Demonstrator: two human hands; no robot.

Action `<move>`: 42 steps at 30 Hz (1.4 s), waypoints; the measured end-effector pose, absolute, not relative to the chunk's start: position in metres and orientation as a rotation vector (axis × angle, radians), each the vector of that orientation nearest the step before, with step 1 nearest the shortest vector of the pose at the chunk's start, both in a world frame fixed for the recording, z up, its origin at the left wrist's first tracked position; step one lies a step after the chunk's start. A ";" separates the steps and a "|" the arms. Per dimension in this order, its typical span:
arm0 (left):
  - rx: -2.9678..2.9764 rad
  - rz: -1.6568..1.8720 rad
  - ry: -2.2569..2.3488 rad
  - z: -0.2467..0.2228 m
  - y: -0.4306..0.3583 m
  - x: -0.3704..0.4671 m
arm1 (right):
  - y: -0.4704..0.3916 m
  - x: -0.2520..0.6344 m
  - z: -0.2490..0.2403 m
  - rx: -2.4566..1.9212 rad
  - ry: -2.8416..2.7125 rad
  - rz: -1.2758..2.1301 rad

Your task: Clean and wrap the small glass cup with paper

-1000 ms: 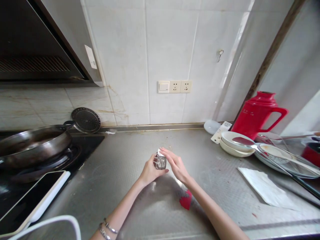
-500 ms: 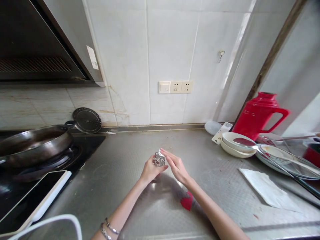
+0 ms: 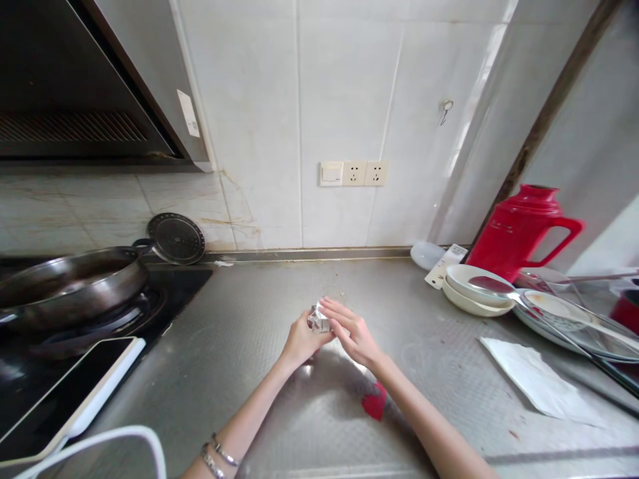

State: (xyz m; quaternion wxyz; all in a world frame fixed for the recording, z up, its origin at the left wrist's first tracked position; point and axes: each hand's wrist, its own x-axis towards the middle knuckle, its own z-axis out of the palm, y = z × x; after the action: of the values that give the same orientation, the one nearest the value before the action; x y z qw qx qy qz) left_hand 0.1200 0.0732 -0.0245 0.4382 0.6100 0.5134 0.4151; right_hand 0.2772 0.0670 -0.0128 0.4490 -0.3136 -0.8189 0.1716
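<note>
A small shiny, silvery faceted object (image 3: 320, 324), glass or metal I cannot tell, is held just above the steel counter. My left hand (image 3: 299, 344) wraps around it from the left, thumb along its near side. From the right, my right hand (image 3: 353, 334) presses its fingers together over the object's top and side. Under those fingertips shows a bit of white, crumpled material like tissue (image 3: 319, 307), mostly hidden. Two bracelets (image 3: 218, 456) circle the left wrist.
To the left, a pan (image 3: 74, 286) sits on the black stove, with a phone in a white case (image 3: 107, 386) nearby. At right are stacked bowls (image 3: 474, 301), a spoon, plates, a red thermos (image 3: 522, 229) and a white paper sheet (image 3: 536, 379). Wall sockets (image 3: 354, 173) are ahead.
My right hand has shifted slightly down and left, its fingers now covering more of the silvery object's face. My left hand keeps its hold. The view has turned slightly left.
</note>
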 end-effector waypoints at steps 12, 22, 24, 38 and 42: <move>1.250 0.999 1.159 -0.020 0.075 0.122 | 0.067 0.276 -0.013 -0.849 -1.782 0.736; 1.188 0.995 1.112 -0.019 0.073 0.122 | 0.065 0.273 -0.012 -0.823 -1.768 0.806; 1.191 0.980 1.112 -0.019 0.073 0.121 | 0.066 0.275 -0.012 -0.803 -1.795 0.840; 1.331 0.797 0.944 -0.022 0.081 0.107 | 0.080 0.268 -0.032 -0.781 -1.674 0.976; 1.558 0.869 0.779 -0.030 0.084 0.107 | 0.079 0.268 -0.023 -0.787 -1.470 1.260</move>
State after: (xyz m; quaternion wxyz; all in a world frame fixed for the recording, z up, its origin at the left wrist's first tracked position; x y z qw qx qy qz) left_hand 0.1067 0.0835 -0.0302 0.5626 0.6617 0.3309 0.3691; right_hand 0.2678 0.0787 -0.0229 0.5019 -0.3256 -0.6084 0.5215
